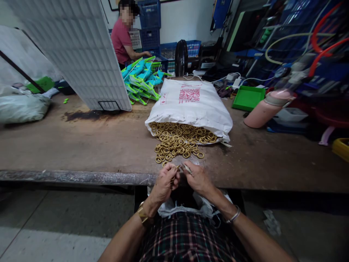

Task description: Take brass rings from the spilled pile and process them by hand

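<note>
My left hand (167, 181) is closed around brass-coloured rings at the near edge of the table, one ring poking up between thumb and forefinger. Just to its right, my right hand (198, 178) is closed on a small pointed tool (186, 168) with a pale blade-like part; its exact kind is unclear. The tool's tip is close to the ring in my left hand. Beyond both hands lies a pile of brass-coloured rings (176, 147), spilling from the open mouth of a white woven sack (171, 105) printed with a red code.
A corrugated white panel (81, 54) stands at the left, beside a stack of green and blue plastic parts (143, 80). At the right are a green tray (248, 98) and a pink bottle (268, 107). A person in red (121, 42) works behind the table (81, 145).
</note>
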Tool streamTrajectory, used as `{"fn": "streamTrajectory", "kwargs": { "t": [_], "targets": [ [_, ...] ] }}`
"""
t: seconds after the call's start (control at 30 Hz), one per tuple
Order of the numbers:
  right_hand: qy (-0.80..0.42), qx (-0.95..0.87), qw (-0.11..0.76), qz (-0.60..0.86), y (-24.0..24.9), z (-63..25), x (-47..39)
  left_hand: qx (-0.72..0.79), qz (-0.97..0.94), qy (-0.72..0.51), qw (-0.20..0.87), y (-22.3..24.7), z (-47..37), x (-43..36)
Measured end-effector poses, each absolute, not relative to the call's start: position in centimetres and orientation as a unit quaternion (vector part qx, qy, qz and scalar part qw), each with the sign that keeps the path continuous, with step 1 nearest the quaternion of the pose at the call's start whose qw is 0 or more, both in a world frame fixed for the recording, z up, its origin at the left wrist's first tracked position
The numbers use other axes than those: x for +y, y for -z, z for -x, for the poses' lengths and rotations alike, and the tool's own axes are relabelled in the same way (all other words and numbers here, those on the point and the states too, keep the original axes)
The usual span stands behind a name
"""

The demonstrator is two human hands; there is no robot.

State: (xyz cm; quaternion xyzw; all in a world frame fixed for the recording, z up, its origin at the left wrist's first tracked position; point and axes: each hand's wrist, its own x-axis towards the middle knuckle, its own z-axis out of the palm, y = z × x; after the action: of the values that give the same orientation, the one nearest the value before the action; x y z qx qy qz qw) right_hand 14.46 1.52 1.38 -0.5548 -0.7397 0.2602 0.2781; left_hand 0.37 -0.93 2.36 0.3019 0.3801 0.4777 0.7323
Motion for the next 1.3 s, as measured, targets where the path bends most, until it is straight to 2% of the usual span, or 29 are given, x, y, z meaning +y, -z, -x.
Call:
{"fn": "streamTrajectory", "kwargs": {
  "t": [0.17,0.53,0.7,0.8,0.9,1.0,1.07,1.17,1.3],
  "targets": [
    [-0.244,-0.772,0.216,0.546,-1.6,-14.3,0.9,0.399,-0.344,-0.475,0.705,-2.2,-0.5,-1.1],
    [-0.233,-0.786,0.192,0.54,-1.5,-14.2,1.1,0.426,-0.408,-0.462,0.662,-2.3,-0.3,-1.3],
    [-0.213,-0.745,0.191,0.602,-1.3,-15.0,2.1,0.369,-0.423,-0.441,0.7,-3.9,-0.6,-2.0],
    [-0.267,-0.69,0.287,0.608,-1.7,-14.8,2.5,0.345,-0.382,-0.454,0.727,-4.4,-0.7,-1.9],
    [-0.426,-0.591,0.368,0.578,-2.2,-14.1,2.4,0.338,-0.32,-0.477,0.745,-4.3,-0.6,-1.4],
    [-0.614,-0.49,0.35,0.51,-2.4,-13.5,1.7,0.334,-0.281,-0.479,0.762,-3.8,-0.5,-1.3],
    [-0.683,-0.454,0.327,0.47,-2.5,-13.3,1.2,0.338,-0.276,-0.478,0.762,-3.6,-0.5,-1.3],
    [-0.693,-0.454,0.319,0.459,-2.4,-13.1,0.8,0.368,-0.279,-0.475,0.749,-3.2,-0.6,-1.4],
    [-0.587,-0.509,0.376,0.505,-2.2,-13.0,1.1,0.406,-0.27,-0.467,0.738,-2.7,-0.4,-1.4]
  ]
}}
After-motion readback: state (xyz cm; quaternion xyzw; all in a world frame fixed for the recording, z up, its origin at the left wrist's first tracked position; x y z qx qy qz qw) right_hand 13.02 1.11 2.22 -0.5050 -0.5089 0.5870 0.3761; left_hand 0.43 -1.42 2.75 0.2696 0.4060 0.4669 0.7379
